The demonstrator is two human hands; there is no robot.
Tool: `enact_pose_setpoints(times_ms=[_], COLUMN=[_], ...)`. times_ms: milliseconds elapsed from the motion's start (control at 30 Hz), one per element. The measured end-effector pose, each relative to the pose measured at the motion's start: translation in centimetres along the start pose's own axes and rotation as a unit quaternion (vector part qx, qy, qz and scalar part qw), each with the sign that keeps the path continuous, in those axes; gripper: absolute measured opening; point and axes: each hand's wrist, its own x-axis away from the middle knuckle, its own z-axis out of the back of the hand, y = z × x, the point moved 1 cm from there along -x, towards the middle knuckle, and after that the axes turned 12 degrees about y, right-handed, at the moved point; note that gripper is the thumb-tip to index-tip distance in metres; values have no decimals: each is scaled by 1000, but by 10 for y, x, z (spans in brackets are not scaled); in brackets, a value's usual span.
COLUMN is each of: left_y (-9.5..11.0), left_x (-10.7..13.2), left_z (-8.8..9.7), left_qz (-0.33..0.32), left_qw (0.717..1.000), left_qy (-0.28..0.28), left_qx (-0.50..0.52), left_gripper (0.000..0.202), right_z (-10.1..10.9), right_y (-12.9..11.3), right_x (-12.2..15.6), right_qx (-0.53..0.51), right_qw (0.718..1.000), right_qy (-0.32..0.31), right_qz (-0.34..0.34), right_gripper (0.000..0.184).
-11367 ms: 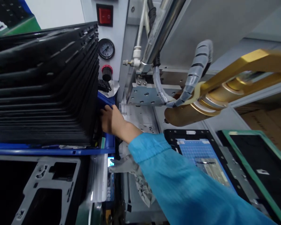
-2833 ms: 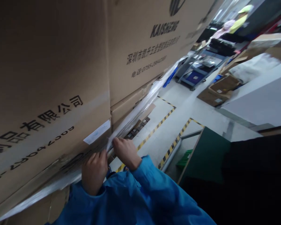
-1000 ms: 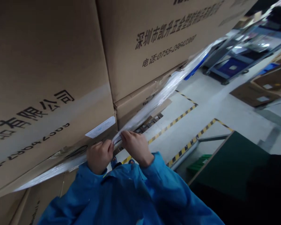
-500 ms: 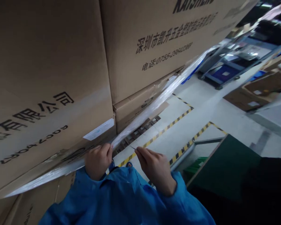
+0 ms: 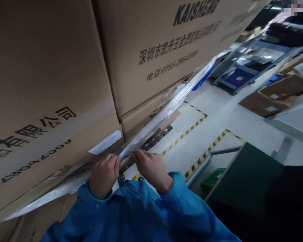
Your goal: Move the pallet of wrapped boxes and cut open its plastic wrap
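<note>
Both my hands work at a band of clear plastic film (image 5: 164, 111) that runs along the lower edge of stacked cardboard boxes (image 5: 47, 77). My left hand (image 5: 103, 174) is closed, pinching the film just below a white label (image 5: 104, 146). My right hand (image 5: 151, 168) is closed too, its fingertips pinched at the film right beside the left hand; whether it also holds a small thin thing I cannot make out. Blue sleeves (image 5: 141, 215) cover both my arms.
A second box with printed black text (image 5: 166, 50) stands to the right of the first. Yellow-black floor tape (image 5: 194, 164) marks the grey floor. A dark green board (image 5: 242, 178) stands at lower right. A blue-shelved cart (image 5: 239, 74) and open cartons (image 5: 267, 97) lie farther off.
Half a second ago my right hand was drawn back from the film with a thin sliver at its fingertips; now it is back against the film beside my left hand.
</note>
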Motion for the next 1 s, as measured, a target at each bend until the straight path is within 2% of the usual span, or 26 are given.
enact_pose_setpoints(times_ms=[133, 333, 433, 533, 633, 700, 767, 800, 867, 933, 1000], left_y=[3, 7, 1, -5, -5, 0, 7, 10, 13, 10, 4], left_x=[5, 9, 5, -1, -4, -2, 4, 7, 11, 10, 5], left_z=[-7, -7, -3, -1, 0, -1, -2, -2, -2, -2, -2], left_qz=[69, 32, 34, 59, 87, 84, 67, 57, 22, -5, 6], left_qw=[995, 997, 999, 997, 990, 989, 993, 996, 999, 999, 999], left_qy=[-26, 24, 2, -50, -103, -117, -90, -62, -4, 37, 49], left_qx=[-67, -59, -29, -6, -30, -35, -31, -35, -40, -29, -10], left_gripper=[33, 41, 45, 36, 34, 33, 31, 33, 40, 46, 46], right_z=[-9, -3, 0, 4, 9, 9, 5, 3, 2, 7, 14], right_y=[-27, -38, -29, -7, 13, 12, -3, -14, -33, -40, -32], right_x=[-26, -33, -25, 3, 34, 36, 19, 7, -17, -27, -18], right_qx=[10, -3, -9, -30, -42, -28, -7, 0, -5, -18, -32], right_qw=[998, 998, 998, 999, 995, 993, 998, 1000, 1000, 1000, 998], right_qy=[-56, -68, -61, -16, 90, 114, 58, 19, -22, -13, 45], right_qz=[-17, -3, -3, 5, -3, -16, -18, -17, -15, -4, 12], right_gripper=[33, 25, 29, 31, 31, 31, 27, 27, 31, 35, 37])
